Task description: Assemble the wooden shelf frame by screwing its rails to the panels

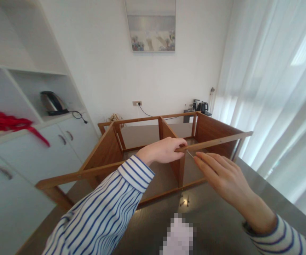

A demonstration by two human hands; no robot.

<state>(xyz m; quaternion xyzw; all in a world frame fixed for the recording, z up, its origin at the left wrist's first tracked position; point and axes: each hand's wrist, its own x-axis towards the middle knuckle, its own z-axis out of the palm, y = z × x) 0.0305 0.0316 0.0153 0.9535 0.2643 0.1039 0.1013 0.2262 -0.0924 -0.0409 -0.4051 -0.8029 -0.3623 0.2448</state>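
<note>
A brown wooden frame with side panels and a middle divider lies on the grey table. My left hand is closed over its upper front rail where the rail meets the divider. Just to the right, my right hand is closed on a thin tool with a metal shaft, whose tip meets the rail at that joint. The fingers hide the tool's other end, so I cannot tell its exact kind. Several small dark screws lie on the table in front of the frame.
The grey table extends under the frame. White cabinets stand on the left, with a kettle and red cloth above. A sheer curtain hangs on the right. A pixelated patch covers the bottom centre.
</note>
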